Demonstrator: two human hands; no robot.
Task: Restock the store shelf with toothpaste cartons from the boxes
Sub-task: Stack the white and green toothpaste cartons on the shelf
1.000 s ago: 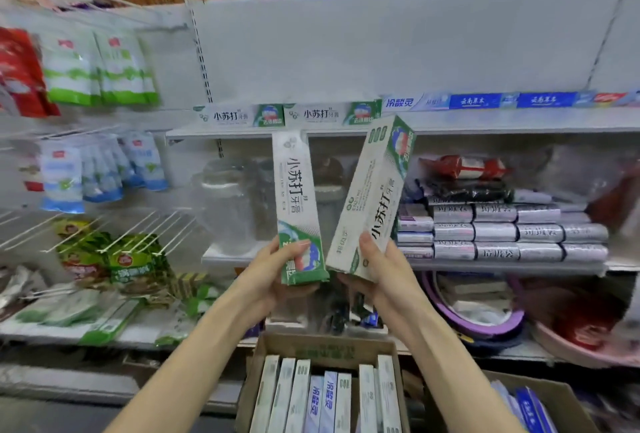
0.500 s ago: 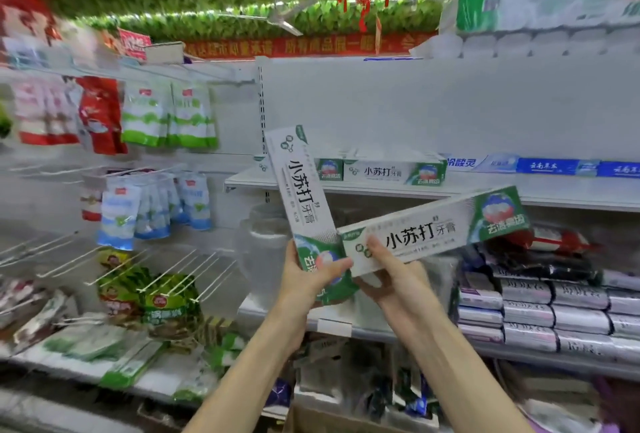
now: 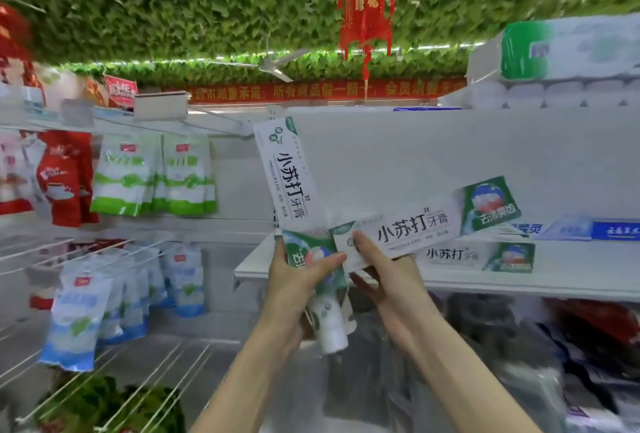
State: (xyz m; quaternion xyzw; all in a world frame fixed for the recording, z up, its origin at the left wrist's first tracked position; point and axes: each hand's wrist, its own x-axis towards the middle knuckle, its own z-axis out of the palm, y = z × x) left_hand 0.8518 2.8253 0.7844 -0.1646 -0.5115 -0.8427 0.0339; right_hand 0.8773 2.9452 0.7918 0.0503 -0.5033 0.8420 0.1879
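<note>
While you face the shelves, red bags (image 3: 65, 179), green-and-white bags (image 3: 152, 179) and blue-and-white bags (image 3: 131, 287) hang on hooks at the far left. Your left hand (image 3: 298, 280) wraps round the green bottom end of the upright toothpaste carton (image 3: 287, 176), with your thumb across its front. This carton stands tall and leans a little to the left. Just beside it, your right hand (image 3: 391, 276) pinches the left end of the sideways toothpaste carton (image 3: 426, 228), thumb on the front and fingers behind. Its right end sits a bit higher. It is up in the air, just over the white shelf (image 3: 519, 280), in front of a matching carton (image 3: 478, 256) that lies flat there. You cannot tell if those two touch. Farther right on the shelf lie blue cartons (image 3: 613, 230).
</note>
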